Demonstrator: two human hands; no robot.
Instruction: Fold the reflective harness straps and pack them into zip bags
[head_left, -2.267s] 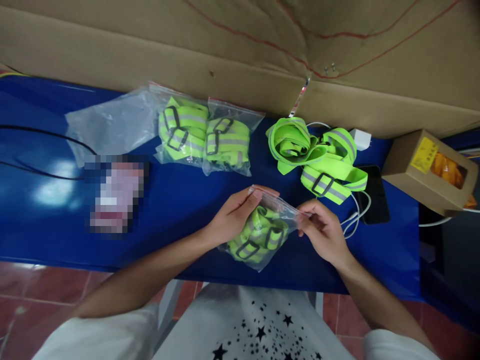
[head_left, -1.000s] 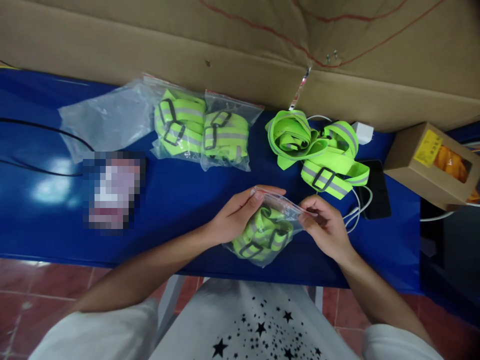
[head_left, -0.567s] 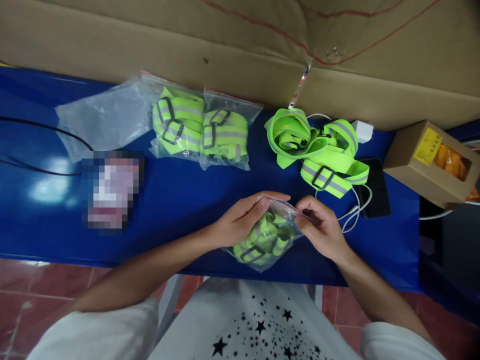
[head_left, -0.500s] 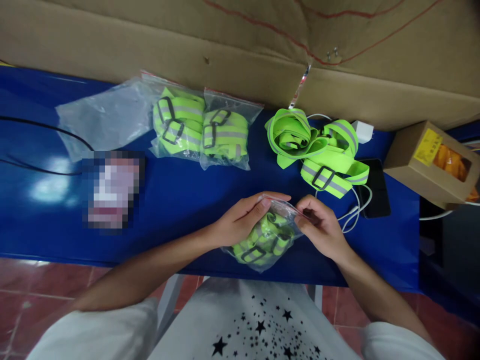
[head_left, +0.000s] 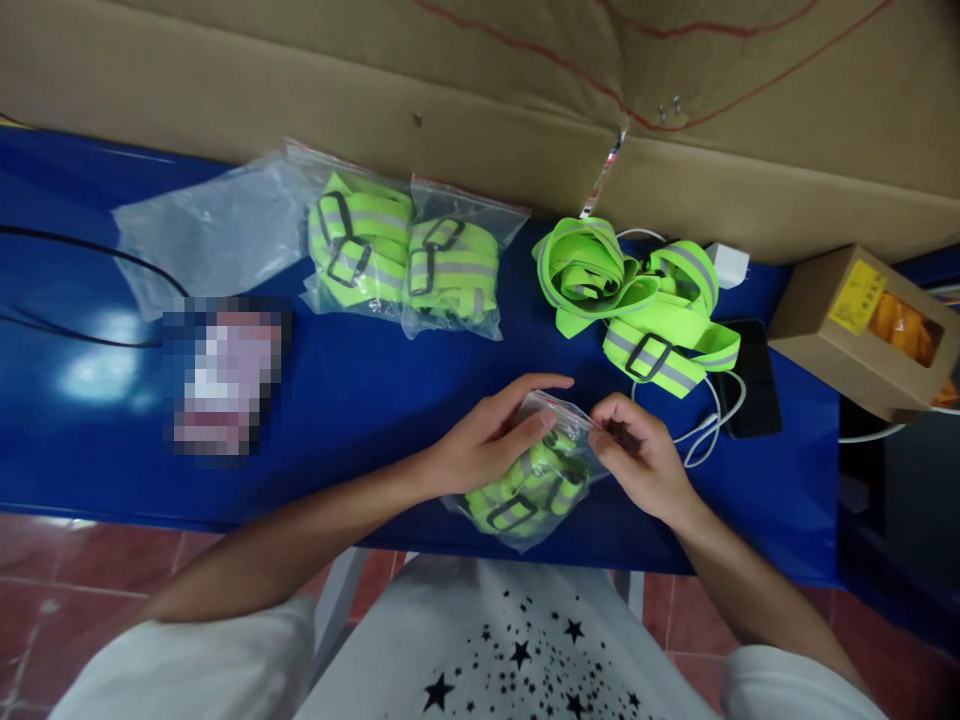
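In the head view, the left hand (head_left: pixel 487 445) is partly spread: its thumb lies over the front of a clear zip bag (head_left: pixel 529 535), its index finger stretches out past the bag's top edge, and the bag is held between them. The right hand (head_left: pixel 645 455), fingers curled, pinches the bag's upper right corner between thumb and fingers. The bag is near the front edge of the blue table (head_left: pixel 360 400), and a folded neon-green strap (head_left: pixel 517 485) with black buckles shows through its plastic. Beyond the left hand, two filled bags (head_left: pixel 409 260) lie side by side, next to a flat plastic bag (head_left: pixel 214 230). Beyond the right hand are loose green straps (head_left: pixel 637 300), a white cable (head_left: pixel 716 420), a dark phone (head_left: pixel 754 385) and a cardboard box (head_left: pixel 825 320) with a yellow label.
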